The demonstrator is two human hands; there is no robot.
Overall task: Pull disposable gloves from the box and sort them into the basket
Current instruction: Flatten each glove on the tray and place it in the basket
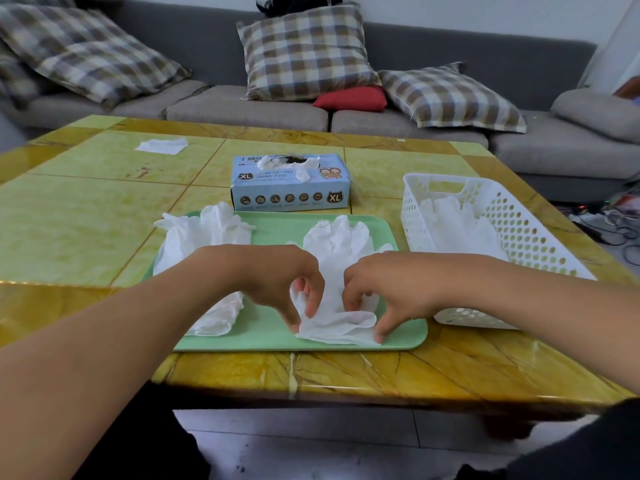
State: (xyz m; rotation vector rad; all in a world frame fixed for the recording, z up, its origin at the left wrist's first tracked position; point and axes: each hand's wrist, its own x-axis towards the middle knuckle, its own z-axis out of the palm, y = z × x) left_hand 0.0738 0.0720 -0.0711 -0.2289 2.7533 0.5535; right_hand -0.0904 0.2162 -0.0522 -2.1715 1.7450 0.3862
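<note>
Both hands work at the near end of a white glove [337, 261] lying flat on the green tray [398, 336], its fingers pointing away toward the box; the left hand [277, 277] pinches the cuff at its left corner between thumb and curled fingers; the right hand [388, 289] pinches the same cuff at its right side, thumb tip pressed down on the near edge; the cuff is bunched and folded between them. A loose pile of gloves [201, 244] lies on the left part of the tray, spilling over its left rim onto the worktop [86, 220]. The glove box [291, 183], pale blue and marked XL, stands just beyond the tray, with a glove poking out of its top opening. The white perforated basket [415, 216] sits to the right of the tray, close beside it; several gloves lie flat inside it [460, 223]. A crumpled white sheet [162, 146] lies at the far left of the worktop, well apart from the rest; a grey sofa [519, 64] with checked cushions [304, 53] stands behind.
</note>
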